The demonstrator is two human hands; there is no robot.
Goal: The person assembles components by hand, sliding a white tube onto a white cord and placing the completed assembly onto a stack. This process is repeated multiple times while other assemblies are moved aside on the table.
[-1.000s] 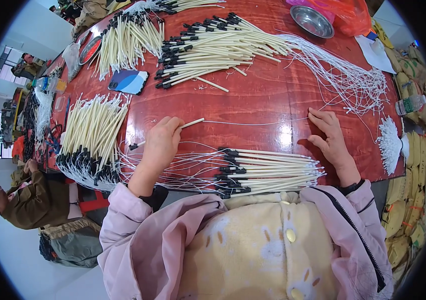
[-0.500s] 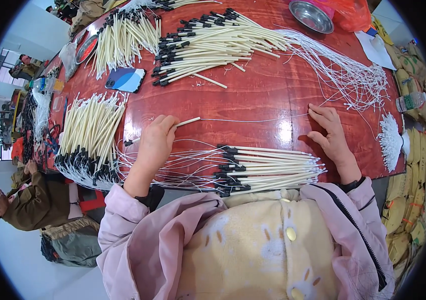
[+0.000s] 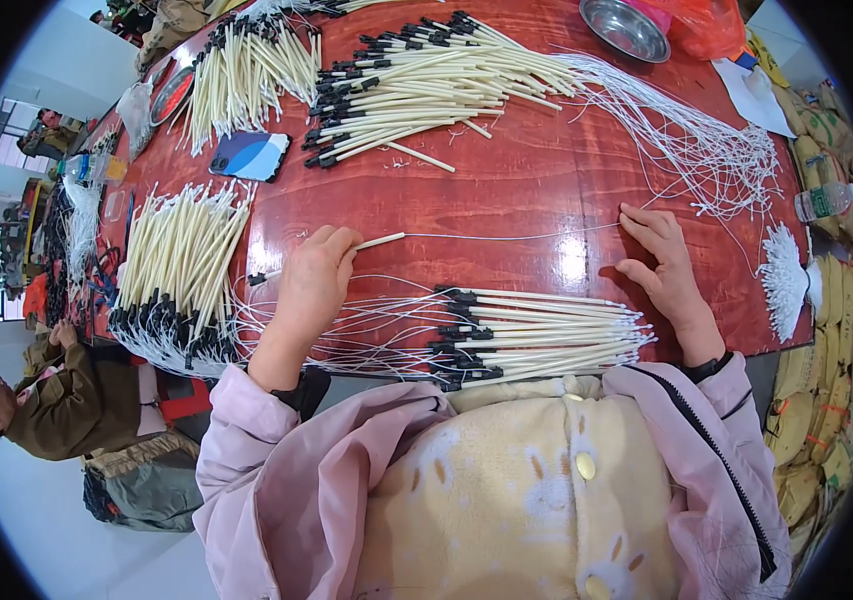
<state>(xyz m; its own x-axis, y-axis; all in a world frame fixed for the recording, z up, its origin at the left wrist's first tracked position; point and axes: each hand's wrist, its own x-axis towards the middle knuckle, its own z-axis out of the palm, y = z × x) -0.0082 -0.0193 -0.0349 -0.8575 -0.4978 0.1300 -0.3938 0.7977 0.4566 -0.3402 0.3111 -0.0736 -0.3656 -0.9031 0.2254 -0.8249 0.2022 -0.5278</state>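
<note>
My left hand [image 3: 315, 278] is closed around a cream tube [image 3: 381, 241] with a black end piece, held low over the red table. A thin white string [image 3: 517, 238] runs from the tube's right end across to my right hand [image 3: 659, 255]. That hand has its fingertips on the string at the table, its thumb spread away from the fingers. Between my forearms and close to my body lies a row of similar tubes [image 3: 547, 335] with black ends at the left and white tips at the right. White strings trail leftward from them, passing under my left wrist.
Left of my left hand is a bundle of tubes [image 3: 187, 250]. Farther back are a phone [image 3: 251, 157], a large tube pile [image 3: 427, 95] and loose white strings [image 3: 687, 140]. A metal bowl [image 3: 625, 28] stands at the far right. Another person [image 3: 67, 390] sits at the left.
Almost nothing differs. The tube in my left hand has shifted very slightly to the right; my right hand stays at the string.
</note>
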